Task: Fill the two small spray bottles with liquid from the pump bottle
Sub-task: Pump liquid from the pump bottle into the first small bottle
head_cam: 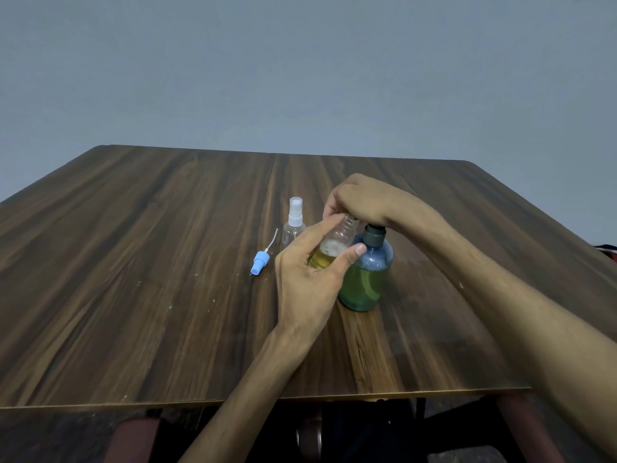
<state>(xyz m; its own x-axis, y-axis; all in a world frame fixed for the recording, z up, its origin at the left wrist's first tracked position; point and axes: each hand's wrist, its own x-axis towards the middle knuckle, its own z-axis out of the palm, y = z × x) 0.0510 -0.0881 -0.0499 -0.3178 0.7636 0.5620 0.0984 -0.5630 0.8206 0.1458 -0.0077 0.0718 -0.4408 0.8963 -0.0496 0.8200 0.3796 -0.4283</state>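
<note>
The surface (167,262) was dark wood-grain laminate with a low sheen, streaked brown, flecked with small pale specks and marked by a crack-like line near its front edge. The pump bottle (365,279) was translucent blue-tinted plastic, smooth and faintly glossy, with a matt dark grey collar (374,236). The open spray bottle (332,252) was clear ribbed plastic at the neck. The capped spray bottle (293,225) was clear plastic with a white plastic top. The loose spray head (259,262) was smooth light blue plastic.
</note>
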